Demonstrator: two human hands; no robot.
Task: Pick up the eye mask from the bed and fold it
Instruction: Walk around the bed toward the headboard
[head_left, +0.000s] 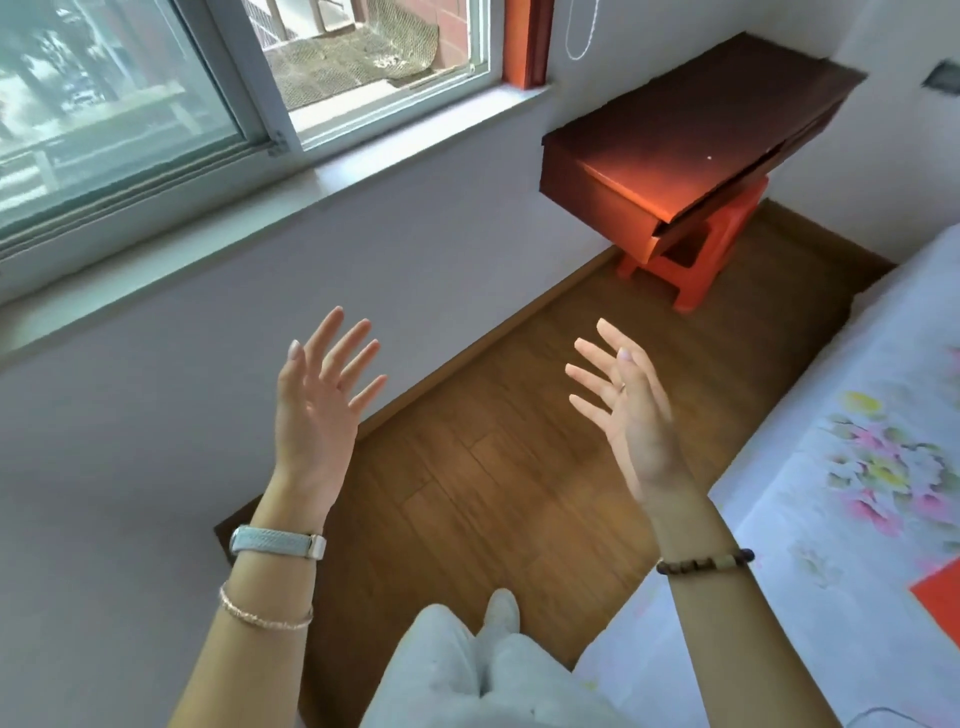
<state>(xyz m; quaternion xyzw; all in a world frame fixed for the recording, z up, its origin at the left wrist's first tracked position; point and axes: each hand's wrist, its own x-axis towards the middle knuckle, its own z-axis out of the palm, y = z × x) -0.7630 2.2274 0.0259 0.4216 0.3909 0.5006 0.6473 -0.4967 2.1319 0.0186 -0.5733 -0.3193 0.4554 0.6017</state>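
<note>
Holding your left hand (317, 410) and right hand (628, 415) up, fingers (358, 358) spread and grasping nothing, you haven't started: no eye mask shows on the visible strip of bed (810, 519) at right, so pickup and fold both remain.

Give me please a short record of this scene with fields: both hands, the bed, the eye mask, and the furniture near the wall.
left hand: raised, fingers spread, empty
right hand: raised, fingers spread, empty
bed: at the right, floral sheet
eye mask: not visible in this view
red item: flat, on the bed at the right edge, only partly in view
furniture: dark wooden cabinet on an orange stool
task progress: not yet begun
</note>
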